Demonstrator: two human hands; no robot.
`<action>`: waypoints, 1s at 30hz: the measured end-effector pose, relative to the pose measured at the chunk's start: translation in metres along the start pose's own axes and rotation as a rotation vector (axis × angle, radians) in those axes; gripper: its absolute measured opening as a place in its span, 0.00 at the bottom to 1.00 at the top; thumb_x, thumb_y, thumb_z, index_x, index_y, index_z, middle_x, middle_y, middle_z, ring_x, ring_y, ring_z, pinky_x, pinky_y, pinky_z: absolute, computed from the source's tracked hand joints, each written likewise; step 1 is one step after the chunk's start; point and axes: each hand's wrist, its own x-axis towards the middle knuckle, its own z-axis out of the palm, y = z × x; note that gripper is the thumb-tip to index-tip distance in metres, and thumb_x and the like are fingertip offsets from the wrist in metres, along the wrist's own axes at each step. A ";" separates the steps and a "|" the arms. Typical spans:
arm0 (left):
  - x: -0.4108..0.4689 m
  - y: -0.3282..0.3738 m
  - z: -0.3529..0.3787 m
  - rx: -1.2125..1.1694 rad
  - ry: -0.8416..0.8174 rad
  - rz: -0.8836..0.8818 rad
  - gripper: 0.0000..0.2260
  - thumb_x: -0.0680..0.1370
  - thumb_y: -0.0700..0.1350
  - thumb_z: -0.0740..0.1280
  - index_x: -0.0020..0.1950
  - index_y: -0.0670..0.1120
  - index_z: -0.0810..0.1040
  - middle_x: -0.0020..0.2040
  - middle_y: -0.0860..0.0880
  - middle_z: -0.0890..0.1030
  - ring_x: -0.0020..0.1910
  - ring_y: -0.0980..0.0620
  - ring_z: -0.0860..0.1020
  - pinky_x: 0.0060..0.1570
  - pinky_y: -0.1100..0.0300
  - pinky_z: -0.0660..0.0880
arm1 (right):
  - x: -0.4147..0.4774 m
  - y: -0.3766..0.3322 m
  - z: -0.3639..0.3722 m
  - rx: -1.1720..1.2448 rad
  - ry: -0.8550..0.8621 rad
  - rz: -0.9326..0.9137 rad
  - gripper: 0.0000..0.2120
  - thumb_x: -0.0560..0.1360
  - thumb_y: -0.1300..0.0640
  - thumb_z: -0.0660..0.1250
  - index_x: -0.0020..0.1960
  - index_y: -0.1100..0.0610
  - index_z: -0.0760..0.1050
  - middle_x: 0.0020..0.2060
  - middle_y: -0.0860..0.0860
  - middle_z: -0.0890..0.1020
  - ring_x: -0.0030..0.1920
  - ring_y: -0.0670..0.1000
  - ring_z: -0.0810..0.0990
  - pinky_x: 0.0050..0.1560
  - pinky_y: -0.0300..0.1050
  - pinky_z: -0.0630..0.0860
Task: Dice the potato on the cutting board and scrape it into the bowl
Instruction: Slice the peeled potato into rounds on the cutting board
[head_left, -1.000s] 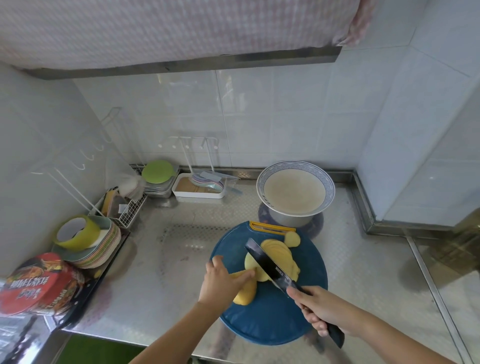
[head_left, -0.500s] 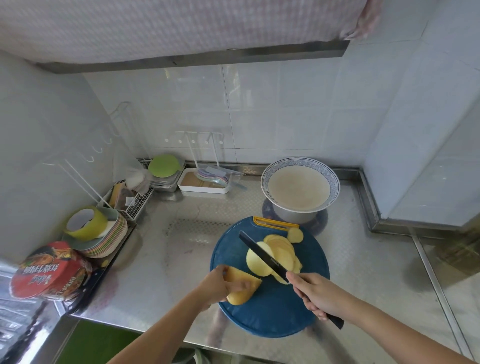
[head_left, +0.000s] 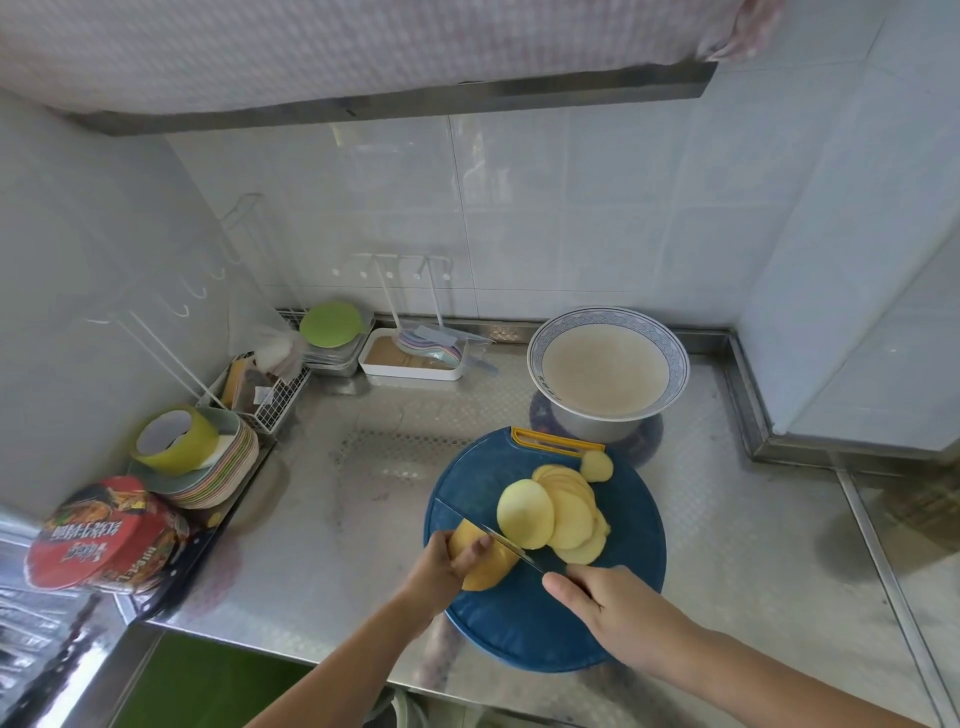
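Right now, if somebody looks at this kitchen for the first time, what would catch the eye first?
The round blue cutting board near the front edge of the counter draws the eye, with pale yellow potato slices fanned on it. At its left, the left hand holds the uncut potato while the right hand grips the knife, blade on it. Behind the board stands a blue-rimmed bowl of cloudy liquid.

I am looking at a steel counter (head_left: 363, 499) that is filling the corner between tiled walls. A round blue cutting board (head_left: 519, 623) is lying on it at the front edge, and the bowl (head_left: 680, 358) is standing just behind the board on a metal base. A white tray (head_left: 410, 371) and a wire basket (head_left: 280, 400) are sitting along the back, and a red noodle cup (head_left: 104, 535) is resting at the far left.
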 end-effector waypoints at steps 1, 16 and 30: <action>0.000 0.000 0.000 0.004 0.003 0.002 0.24 0.77 0.56 0.64 0.65 0.43 0.66 0.61 0.45 0.72 0.56 0.50 0.73 0.42 0.67 0.74 | 0.000 0.000 0.000 -0.008 -0.004 -0.004 0.23 0.81 0.36 0.50 0.38 0.53 0.66 0.28 0.46 0.69 0.30 0.44 0.68 0.35 0.41 0.64; -0.003 -0.001 0.004 -0.105 -0.016 0.024 0.41 0.64 0.67 0.70 0.66 0.42 0.65 0.58 0.48 0.74 0.52 0.54 0.74 0.38 0.70 0.74 | -0.002 0.005 -0.002 -0.003 -0.052 0.009 0.22 0.80 0.35 0.50 0.36 0.50 0.64 0.30 0.46 0.70 0.31 0.44 0.69 0.36 0.40 0.64; 0.002 -0.004 0.003 -0.114 0.043 -0.018 0.29 0.72 0.56 0.69 0.65 0.41 0.66 0.60 0.44 0.74 0.56 0.49 0.75 0.42 0.67 0.74 | 0.003 -0.009 -0.011 -0.005 -0.156 0.096 0.26 0.80 0.33 0.48 0.35 0.53 0.60 0.29 0.46 0.66 0.30 0.44 0.65 0.37 0.42 0.64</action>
